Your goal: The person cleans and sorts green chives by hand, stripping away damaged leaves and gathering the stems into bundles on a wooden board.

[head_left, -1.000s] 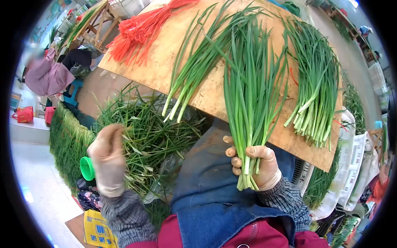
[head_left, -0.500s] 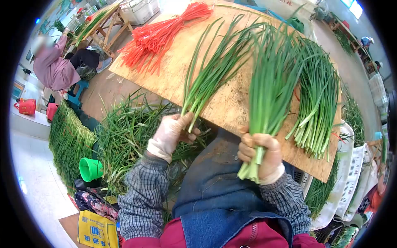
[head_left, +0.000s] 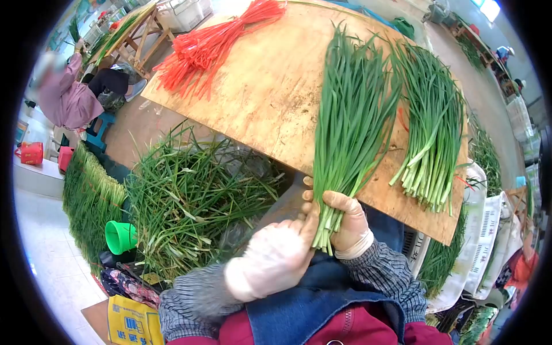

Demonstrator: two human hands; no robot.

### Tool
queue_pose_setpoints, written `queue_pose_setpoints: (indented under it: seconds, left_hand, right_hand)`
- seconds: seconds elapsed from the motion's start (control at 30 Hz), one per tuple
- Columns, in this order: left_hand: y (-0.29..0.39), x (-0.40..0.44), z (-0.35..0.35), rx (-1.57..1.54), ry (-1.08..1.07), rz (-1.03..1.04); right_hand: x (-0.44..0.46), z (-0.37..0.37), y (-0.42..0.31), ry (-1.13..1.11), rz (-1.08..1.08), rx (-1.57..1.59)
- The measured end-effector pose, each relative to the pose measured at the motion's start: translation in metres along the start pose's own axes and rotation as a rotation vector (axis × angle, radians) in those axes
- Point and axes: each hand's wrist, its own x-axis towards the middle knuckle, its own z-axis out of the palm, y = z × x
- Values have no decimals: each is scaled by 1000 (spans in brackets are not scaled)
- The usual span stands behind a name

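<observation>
A thick bunch of garlic chives (head_left: 352,123) lies with its leaves over the wooden board and its pale stem ends toward me. My right hand (head_left: 347,221), in a thin pale glove, is wrapped round the lower stems. From the left, my left hand (head_left: 282,250), gloved and partly blurred, is closed against the same stems; its fingertips are partly hidden. A second pile of garlic chives (head_left: 432,126) rests to the right on the board.
Red plastic ties (head_left: 215,46) lie on the far left of the wooden board (head_left: 259,109). Loose greens (head_left: 195,201) are heaped below its left edge, near a green bucket (head_left: 121,237). White crates (head_left: 480,247) stand at right. Another person (head_left: 69,95) sits at far left.
My left hand has brought its small bundle of chives from the left to the bunch in my right hand. The bunch has shifted left, and the bundles are now together.
</observation>
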Motion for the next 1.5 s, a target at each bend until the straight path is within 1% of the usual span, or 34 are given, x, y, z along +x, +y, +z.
queue_pose_setpoints:
  seconds: [0.03, 0.07, 0.1, 0.13, 0.2, 0.23, 0.27, 0.33, 0.4, 0.47, 0.53, 0.57, 0.6, 0.67, 0.7, 0.73, 0.8, 0.83, 0.87, 0.93, 1.03, 1.07, 1.13, 1.17, 1.2, 1.27, 1.3, 1.33, 1.4, 1.47, 1.5]
  left_hand:
    - [-4, -2, -17, -145, -152, 8]
    - [-13, -5, -29, -316, -233, -6]
    - [-22, -10, -35, -518, -136, -120]
    - [-27, -13, -39, -718, -37, -236]
    - [-33, -9, -39, -883, 198, -553]
    - [-36, -3, -39, -1041, 235, -627]
    - [-36, 2, -38, -1069, 229, -594]
    - [-32, 14, -35, -1121, 220, -518]
    - [-24, 24, -33, -1048, 233, -441]
    - [-18, 28, -34, -1003, 217, -556]
    - [-42, 22, -5, -868, 213, -621]
    - [-52, 18, 9, -1025, 217, -629]
    - [-54, 16, 12, -1242, 171, -651]
    - [-56, 12, 20, -1470, 161, -658]
    - [-56, 11, 21, -1473, 167, -664]
    - [-56, 10, 22, -1476, 177, -669]
    - [-60, 8, 27, -1475, 194, -653]
    - [-60, 6, 26, -1475, 184, -644]
    - [-59, 5, 25, -1476, 171, -634]
    - [-58, 5, 28, -1475, 159, -626]
    - [-58, 4, 26, -1489, 139, -635]
    - [-57, 4, 26, -1497, 133, -641]
    - [-55, 2, 32, -1480, 138, -582]
    - [-48, 1, 32, -1452, 169, -558]
    - [-41, 1, 29, -1399, 221, -506]
    - [-24, 5, 14, -1374, 326, -469]
    - [-18, 9, 2, -1329, 314, -419]
    - [-20, 15, -6, -1233, 318, -375]
    - [-9, 31, -34, -1126, 380, -291]
    - [-9, 50, -54, -1016, 434, -191]
    - [-3, 61, -71, -873, 459, -160]
  right_hand:
    - [0, -6, -1, -25, 5, -12]
    - [0, -9, -2, -51, 10, -24]
    - [-2, -2, -1, 7, -47, -64]
    - [-5, 6, -1, 43, -59, -135]
    - [-11, 22, -1, 109, -79, -284]
    - [-14, 32, 1, 112, -110, -347]
    - [-16, 40, 6, 101, -169, -342]
    - [-22, 54, 14, 86, -170, -548]
    - [-23, 52, 33, 58, -197, -553]
    - [-16, 38, 67, 145, -313, -559]
    - [-13, 20, 76, 122, -10, -440]
    - [-12, 14, 77, 111, 139, -380]
    - [-12, 8, 78, 108, 164, -358]
    - [-13, 1, 74, 102, 214, -317]
    - [-16, 1, 67, 78, 204, -370]
    - [-18, -1, 63, 84, 147, -466]
    - [-17, 0, 48, 110, -8, -492]
    - [-11, -10, 42, 138, -46, -471]
    - [-12, -3, 30, 231, -72, -446]
    - [-9, 3, 13, 277, -199, -478]
    - [4, 8, 9, 250, -205, -334]
    - [10, 11, 15, 250, -267, -396]
    - [20, 19, 20, 238, -250, -364]
    - [21, 29, 23, 207, -276, -338]
    - [24, 34, 29, 218, -306, -401]
    - [16, 55, 31, 216, -485, -577]
    - [15, 64, 27, 174, -526, -576]
    - [13, 76, 18, 78, -581, -580]
    - [12, 99, -3, -49, -757, -712]
    - [10, 125, -24, -175, -876, -740]
    - [12, 135, -38, -242, -927, -773]
